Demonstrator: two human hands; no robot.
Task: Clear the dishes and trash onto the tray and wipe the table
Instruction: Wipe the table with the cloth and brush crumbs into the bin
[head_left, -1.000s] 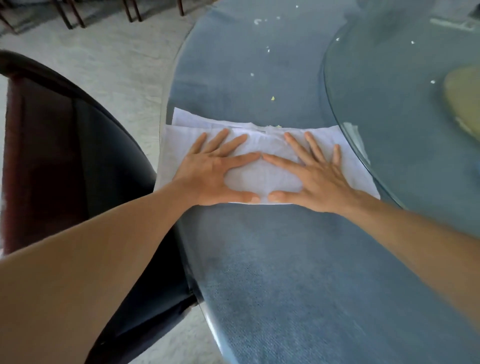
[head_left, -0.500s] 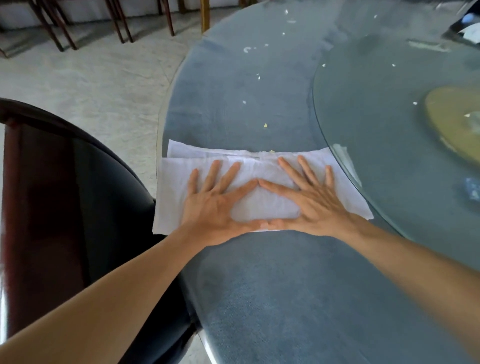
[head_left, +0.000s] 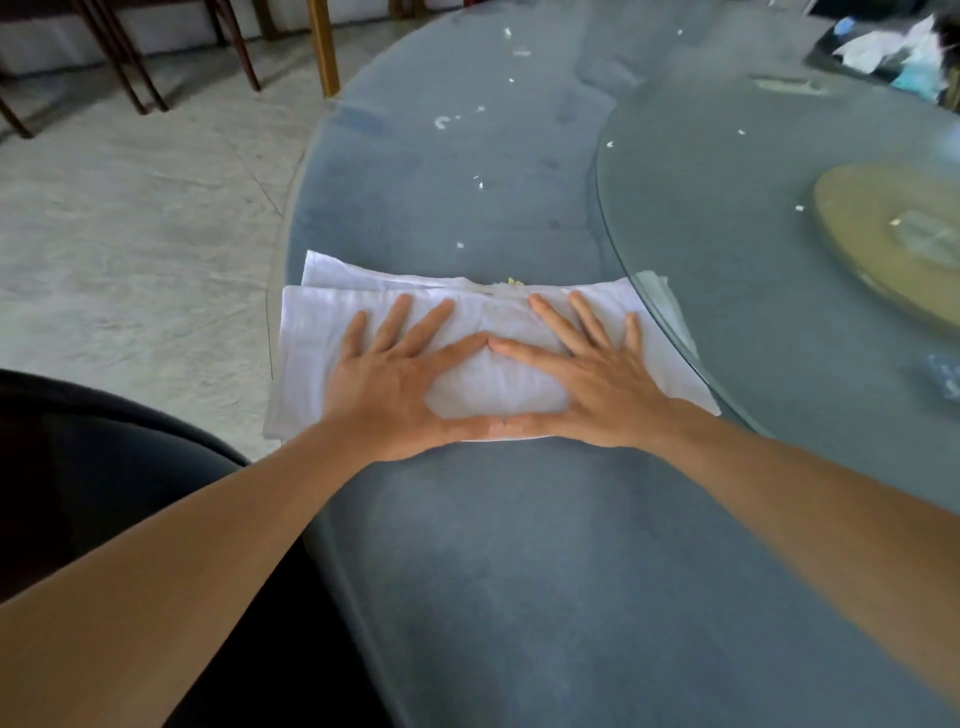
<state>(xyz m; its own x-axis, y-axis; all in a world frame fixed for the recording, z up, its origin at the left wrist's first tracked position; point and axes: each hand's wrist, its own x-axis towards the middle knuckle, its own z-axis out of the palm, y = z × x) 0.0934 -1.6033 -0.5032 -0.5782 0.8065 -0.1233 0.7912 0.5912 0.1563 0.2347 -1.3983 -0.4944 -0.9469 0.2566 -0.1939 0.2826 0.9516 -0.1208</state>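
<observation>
Head view: left hand (head_left: 395, 384) and right hand (head_left: 597, 384) press flat, fingers spread wide, on a white cloth (head_left: 322, 332), forefingers and thumbs touching. Crumbs (head_left: 460, 245) dot the blue table (head_left: 545, 571) beyond it.

White cloth (head_left: 332, 332), grey-blue table (head_left: 519, 571), white crumbs (head_left: 442, 122)

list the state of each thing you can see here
left hand: flat, fingers spread, pressing on the cloth
right hand: flat, fingers spread, pressing on the cloth
cloth: folded, lying flat at the table edge
table: crumbs scattered beyond the cloth
glass turntable: a few crumbs on it
</observation>
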